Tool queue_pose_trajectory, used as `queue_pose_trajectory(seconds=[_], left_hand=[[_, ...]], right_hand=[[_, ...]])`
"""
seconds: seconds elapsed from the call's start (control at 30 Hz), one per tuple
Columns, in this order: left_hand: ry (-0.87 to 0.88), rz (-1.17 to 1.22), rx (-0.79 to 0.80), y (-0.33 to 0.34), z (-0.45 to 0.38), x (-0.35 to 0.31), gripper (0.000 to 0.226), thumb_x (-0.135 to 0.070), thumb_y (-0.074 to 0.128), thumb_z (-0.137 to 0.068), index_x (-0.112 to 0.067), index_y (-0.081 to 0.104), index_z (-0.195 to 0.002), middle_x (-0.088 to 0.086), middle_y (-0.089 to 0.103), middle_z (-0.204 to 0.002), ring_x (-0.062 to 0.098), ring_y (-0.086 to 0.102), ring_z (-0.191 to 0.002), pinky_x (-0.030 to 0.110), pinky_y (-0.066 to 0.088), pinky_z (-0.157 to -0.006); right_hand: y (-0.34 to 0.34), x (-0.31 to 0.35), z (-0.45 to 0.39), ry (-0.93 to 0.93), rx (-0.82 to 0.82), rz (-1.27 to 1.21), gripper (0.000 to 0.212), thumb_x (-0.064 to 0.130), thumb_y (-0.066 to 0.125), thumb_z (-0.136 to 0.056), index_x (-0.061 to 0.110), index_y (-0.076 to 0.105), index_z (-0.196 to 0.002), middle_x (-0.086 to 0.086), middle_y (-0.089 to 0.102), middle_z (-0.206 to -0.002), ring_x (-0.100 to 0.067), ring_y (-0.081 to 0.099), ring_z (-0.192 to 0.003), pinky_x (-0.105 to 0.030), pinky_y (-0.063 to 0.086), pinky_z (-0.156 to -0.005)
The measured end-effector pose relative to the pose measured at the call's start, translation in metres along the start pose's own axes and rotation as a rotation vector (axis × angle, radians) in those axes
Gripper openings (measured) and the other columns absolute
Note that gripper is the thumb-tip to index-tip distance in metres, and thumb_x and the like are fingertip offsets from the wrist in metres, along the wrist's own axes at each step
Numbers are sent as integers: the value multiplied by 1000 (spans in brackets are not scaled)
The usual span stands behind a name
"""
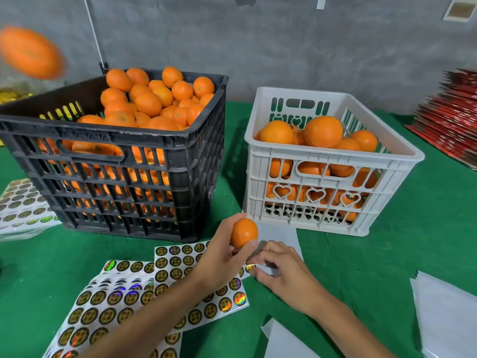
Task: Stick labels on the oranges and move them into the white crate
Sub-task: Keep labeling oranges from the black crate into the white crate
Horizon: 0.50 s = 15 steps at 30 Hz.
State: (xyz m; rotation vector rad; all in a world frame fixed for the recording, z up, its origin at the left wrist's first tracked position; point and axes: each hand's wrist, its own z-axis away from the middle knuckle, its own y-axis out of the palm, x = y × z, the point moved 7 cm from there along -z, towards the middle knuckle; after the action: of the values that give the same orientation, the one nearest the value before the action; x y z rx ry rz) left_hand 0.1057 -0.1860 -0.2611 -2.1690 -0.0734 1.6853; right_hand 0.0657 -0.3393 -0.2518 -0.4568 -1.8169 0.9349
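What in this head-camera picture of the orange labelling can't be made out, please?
- Head view: the blurred orange at top left; motion blur hides what carries it.
- The print on the label pinched by the right hand is too small to read.
- The held orange: the left hand hides its underside.
- The white crate: its lower fruit is mostly hidden by the walls.
- The red stack is cut by the right edge.

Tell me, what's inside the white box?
The white crate holds oranges piled near its rim, more showing through the side holes. Those in the middle and the crate's floor are covered.
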Motion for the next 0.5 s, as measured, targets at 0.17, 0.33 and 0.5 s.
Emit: queue_pose_trajectory(seconds=[0.17,0.33,0.5], left_hand=[[0,-2,10,1,-1,1,69,-68,63,-86,-49,34,-146,-9,47,-141,13,65,-115,41,58,-98],[-3,-47,-3,0,-2,-1,67,-66,61,-87,-50,33,-145,-15,45,-142,5,61,-119,37,57,-100],[-1,-37,-6,0,-3,0,63,-55,64,-92,-47,34,-147,-13,45,-143,6,59,-121,38,56,-103]], right_hand=[[0,-2,-2,24,11,-85,17,31,70,-92,41,66,-105,22,56,-97,-7,51,-88,-21,33,-77],[2,3,-7,71,50,-171,22,18,70,-83,37,62,-91,13,61,-90,-11,52,-77,-24,39,-71],[-1,8,-10,84,54,-234,16,26,79,-84,28,63,-85,9,61,-81,-7,51,-70,-26,43,-67]])
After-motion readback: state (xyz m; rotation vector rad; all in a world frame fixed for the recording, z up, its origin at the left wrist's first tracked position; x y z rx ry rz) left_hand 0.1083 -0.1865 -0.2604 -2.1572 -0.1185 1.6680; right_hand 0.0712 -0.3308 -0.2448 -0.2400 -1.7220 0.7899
